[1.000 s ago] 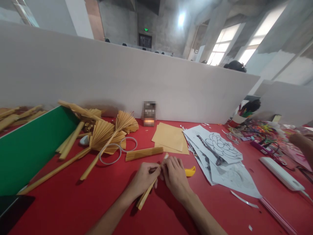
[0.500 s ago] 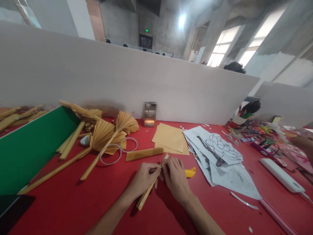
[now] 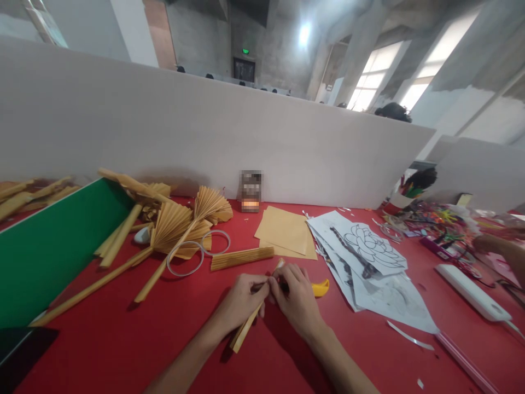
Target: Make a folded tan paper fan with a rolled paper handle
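A narrow pleated strip of tan paper [image 3: 245, 335] slants between my hands over the red table. My left hand [image 3: 249, 295] is closed around its middle, thumb and finger pinched. Close against it, my right hand [image 3: 296, 298] is closed too, fingertips pinching at the strip's upper part; what lies between those fingertips is hidden. The strip's far end pokes out above my fingers. Beside my right hand is a curved yellow object [image 3: 320, 288], partly covered by the hand. Another pleated paper strip [image 3: 241, 258] lies just beyond.
Tan paper sheets [image 3: 283, 230] and white drawings [image 3: 369, 246] lie ahead and right. Pleated paper fans [image 3: 172, 227] and two clear rings [image 3: 185, 259] are left, by a green divider [image 3: 61, 246]. A white power strip [image 3: 471, 293] and another person's hand [image 3: 498, 249] are at right.
My fingertips have shifted slightly on the strip, and my two thumbs now meet. At the far right the other person's hand has moved a little left and down.
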`<action>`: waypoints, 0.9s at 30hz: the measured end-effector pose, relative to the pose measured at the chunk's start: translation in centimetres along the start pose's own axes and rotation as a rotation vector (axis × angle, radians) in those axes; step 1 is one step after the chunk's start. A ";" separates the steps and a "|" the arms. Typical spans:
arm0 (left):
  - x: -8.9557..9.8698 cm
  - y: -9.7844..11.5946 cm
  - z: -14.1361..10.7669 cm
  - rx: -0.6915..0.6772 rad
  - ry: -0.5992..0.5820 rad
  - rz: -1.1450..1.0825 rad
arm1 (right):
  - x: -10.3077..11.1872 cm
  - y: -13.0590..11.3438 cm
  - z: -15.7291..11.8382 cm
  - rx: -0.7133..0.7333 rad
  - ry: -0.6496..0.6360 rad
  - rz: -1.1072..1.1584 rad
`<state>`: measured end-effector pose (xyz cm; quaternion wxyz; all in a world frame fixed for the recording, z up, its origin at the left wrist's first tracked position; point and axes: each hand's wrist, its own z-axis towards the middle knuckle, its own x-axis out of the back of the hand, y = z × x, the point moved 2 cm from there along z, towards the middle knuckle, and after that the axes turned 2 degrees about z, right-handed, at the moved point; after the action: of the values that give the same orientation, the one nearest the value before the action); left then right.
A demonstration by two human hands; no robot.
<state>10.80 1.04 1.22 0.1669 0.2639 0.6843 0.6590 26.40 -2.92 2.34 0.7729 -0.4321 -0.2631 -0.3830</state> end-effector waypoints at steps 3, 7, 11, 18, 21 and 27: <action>0.0 0.1 0.1 -0.008 0.003 0.013 | 0.1 0.0 0.0 -0.009 0.001 0.024; 0.0 -0.3 0.1 -0.012 0.001 0.019 | 0.2 -0.1 -0.1 -0.015 -0.020 0.029; -0.1 -0.4 0.0 -0.009 0.003 0.030 | 0.1 -0.2 0.0 -0.004 -0.036 0.013; 0.1 -0.5 0.2 0.018 0.017 0.013 | 0.3 0.2 -0.2 -0.034 -0.012 -0.017; 0.1 -1.0 0.2 0.044 0.030 -0.014 | 0.8 0.7 0.1 -0.060 0.024 -0.024; 0.2 -1.2 0.3 0.065 0.036 -0.069 | 6.7 4.0 -1.9 -0.289 0.200 -0.005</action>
<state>10.67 1.38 -0.01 0.1686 0.2335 0.7168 0.6350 33.65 -5.73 4.49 0.7242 -0.4977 -0.1284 -0.4598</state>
